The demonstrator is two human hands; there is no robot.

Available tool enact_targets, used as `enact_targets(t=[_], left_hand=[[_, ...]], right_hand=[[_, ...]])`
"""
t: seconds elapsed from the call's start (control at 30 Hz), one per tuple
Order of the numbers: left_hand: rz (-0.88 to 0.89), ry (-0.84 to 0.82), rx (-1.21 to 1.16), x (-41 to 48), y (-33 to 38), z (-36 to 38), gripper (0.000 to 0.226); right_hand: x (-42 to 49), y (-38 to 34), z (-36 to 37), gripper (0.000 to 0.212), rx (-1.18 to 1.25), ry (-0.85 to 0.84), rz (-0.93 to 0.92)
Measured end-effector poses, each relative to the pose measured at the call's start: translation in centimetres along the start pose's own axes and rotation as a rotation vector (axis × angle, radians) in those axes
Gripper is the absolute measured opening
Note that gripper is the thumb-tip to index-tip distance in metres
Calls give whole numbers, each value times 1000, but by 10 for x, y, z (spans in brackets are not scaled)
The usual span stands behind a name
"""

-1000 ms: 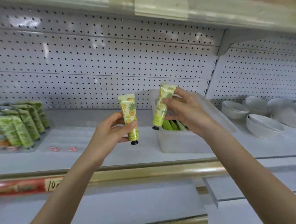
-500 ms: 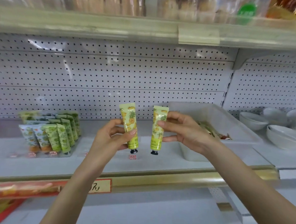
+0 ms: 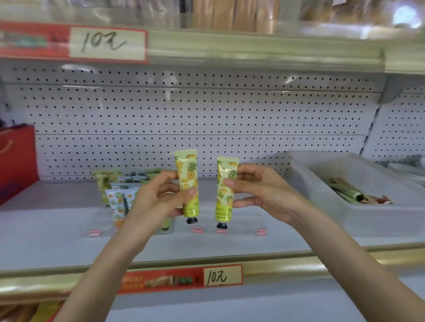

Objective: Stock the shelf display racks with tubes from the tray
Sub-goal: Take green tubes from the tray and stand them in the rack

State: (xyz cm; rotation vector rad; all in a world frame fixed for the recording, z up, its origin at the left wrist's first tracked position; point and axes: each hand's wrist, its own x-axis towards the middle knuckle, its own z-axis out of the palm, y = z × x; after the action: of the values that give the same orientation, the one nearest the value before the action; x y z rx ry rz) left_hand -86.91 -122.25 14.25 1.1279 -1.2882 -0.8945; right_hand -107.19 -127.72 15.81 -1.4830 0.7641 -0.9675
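Early-ish in the job, I'd say. My left hand (image 3: pixel 164 197) pinches one pineapple tube (image 3: pixel 187 181) cap-down. My right hand (image 3: pixel 262 191) pinches a second tube (image 3: pixel 226 189) just beside it. Neither is racked yet. Further back on the shelf (image 3: pixel 41 225), around 9 o'clock, a display rack (image 3: pixel 119 195) already holds a bunch. At 3 o'clock the tray (image 3: pixel 352 214) has loose tubes (image 3: pixel 341 191) lying in it, so plenty left to do.

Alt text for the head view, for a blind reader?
The left hand holds a yellow pineapple-print tube and the right hand a second tube, caps down, over a white shelf. A rack of tubes stands at left, a grey tray of tubes at right.
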Motion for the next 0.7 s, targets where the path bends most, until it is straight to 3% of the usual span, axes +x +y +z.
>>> enact_targets(t=[0.33,0.7], left_hand=[[54,56,-11,11,-6,-61,18],[60,308,-32,26,-15,-123,21]], right_hand=[[31,4,48,23,25,-4,2],[80,-13,52,10,113,19,-75]])
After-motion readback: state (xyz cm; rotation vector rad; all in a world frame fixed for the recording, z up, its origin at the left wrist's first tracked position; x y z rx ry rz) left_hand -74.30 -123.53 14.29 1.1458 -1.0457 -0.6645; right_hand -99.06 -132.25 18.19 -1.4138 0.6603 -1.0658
